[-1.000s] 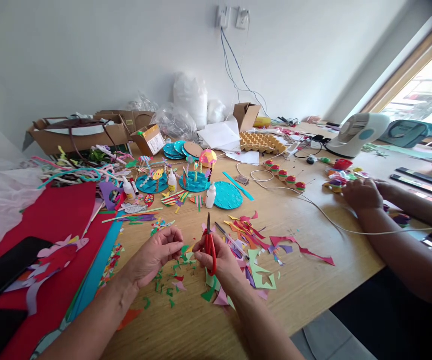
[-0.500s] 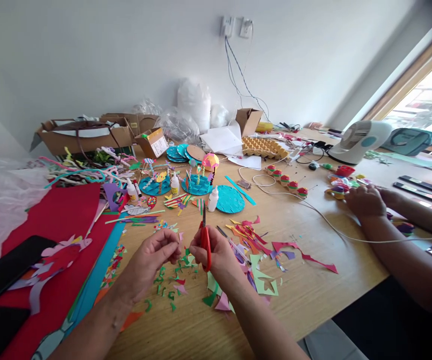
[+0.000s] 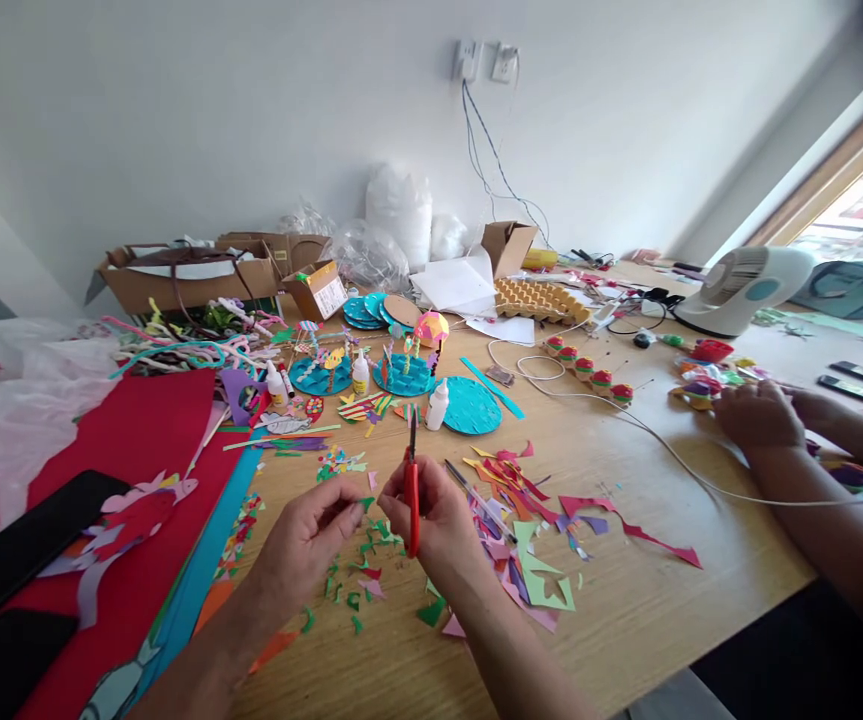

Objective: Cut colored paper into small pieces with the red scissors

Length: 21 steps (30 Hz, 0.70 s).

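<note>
Between thumb and fingertips, my left hand (image 3: pixel 320 530) pinches a small green paper scrap (image 3: pixel 367 504). My right hand (image 3: pixel 435 510) is closed around red-handled scissors (image 3: pixel 412 500), whose dark blades point away from me, toward a white glue bottle (image 3: pixel 438 404). The two hands are close together over the table, fingertips a small gap apart. Below them lie several tiny green paper cuttings (image 3: pixel 354 600). Right of my right hand spread larger scraps, among them a light green sheet (image 3: pixel 540 570) with a cut-out hole and red strips (image 3: pixel 656 540).
Blue decorated discs (image 3: pixel 468 405) and more glue bottles stand ahead. Red paper sheets (image 3: pixel 123 440) with a black phone-like slab (image 3: pixel 26 545) lie at left. At right, another person's hand (image 3: pixel 761 415) works near a white cable (image 3: pixel 671 455) and a fan (image 3: pixel 746 290).
The view has shifted slightly left, so things appear farther right. A green scrap now shows at my left fingertips. The scissors have turned more edge-on in my right hand.
</note>
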Tool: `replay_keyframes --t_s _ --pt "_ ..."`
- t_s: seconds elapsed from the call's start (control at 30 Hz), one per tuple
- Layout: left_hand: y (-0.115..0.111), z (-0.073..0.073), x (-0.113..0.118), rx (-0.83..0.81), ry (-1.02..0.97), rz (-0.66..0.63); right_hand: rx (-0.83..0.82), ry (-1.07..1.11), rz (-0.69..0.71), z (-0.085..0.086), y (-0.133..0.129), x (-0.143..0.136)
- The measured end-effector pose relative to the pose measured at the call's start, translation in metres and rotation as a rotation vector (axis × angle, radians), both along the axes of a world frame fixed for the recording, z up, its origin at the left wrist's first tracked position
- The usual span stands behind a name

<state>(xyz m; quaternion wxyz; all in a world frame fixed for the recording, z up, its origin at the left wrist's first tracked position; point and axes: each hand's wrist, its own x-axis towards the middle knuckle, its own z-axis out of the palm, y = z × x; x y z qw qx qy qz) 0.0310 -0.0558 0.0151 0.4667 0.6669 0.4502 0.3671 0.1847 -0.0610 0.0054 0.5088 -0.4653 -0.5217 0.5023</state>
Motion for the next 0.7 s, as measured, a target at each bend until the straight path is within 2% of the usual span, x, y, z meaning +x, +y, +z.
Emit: replay_keyframes --t_s 0.17,0.27,0.47,0.7 --pt "-0.001 -0.005 -0.008 -0.146 -0.271 0.054 0.006 -0.183 0.161 0.005 -0.017 0.006" --pt "-0.002 -0.003 -0.007 -0.191 -0.385 0.046 0.006 -0.334 0.188 0.005 -0.027 0.005" --pt "-0.004 0.005 -0.003 -0.233 -0.447 0.051 0.039 -0.489 0.189 -0.003 -0.031 0.001" --pt "-0.007 0.003 -0.002 -0.252 -0.427 0.028 0.099 -0.522 0.183 -0.003 -0.029 0.000"
